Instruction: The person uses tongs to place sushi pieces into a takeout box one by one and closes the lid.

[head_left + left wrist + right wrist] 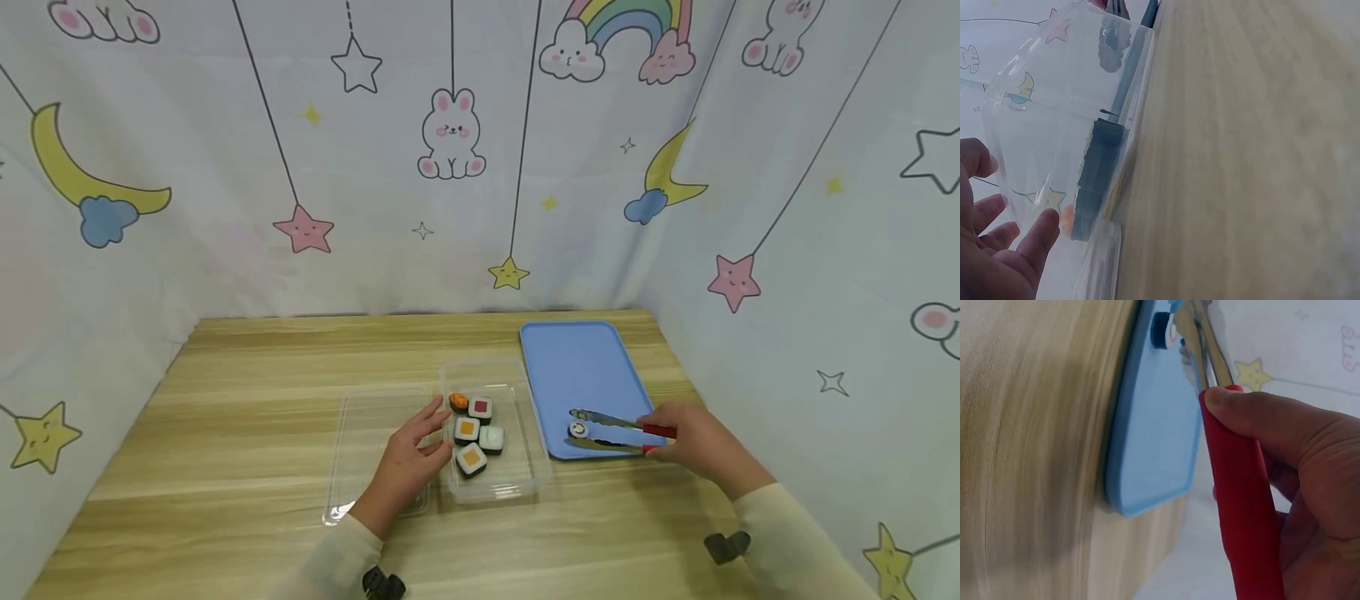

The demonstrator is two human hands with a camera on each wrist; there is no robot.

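Note:
My right hand (701, 442) grips tongs by their red handles (1238, 487), the thumb on top. Over the blue tray (577, 367) the tong arms are spread, one on each side of a small round sushi roll (578, 428) near the tray's front. Relaxed fingers of my left hand (408, 458) rest at the left side of a clear plastic container (501, 493). Inside it, toward the left, sit several toy-like sushi pieces, among them an orange-topped one (458, 402), a red-centred one (481, 407) and a yellow-centred one (471, 459).
A clear lid (367, 417) lies on the wooden table (247, 433) left of the container, partly behind my left hand. The tray stands just right of the container. A patterned curtain (375, 275) hangs behind the table and along its right side.

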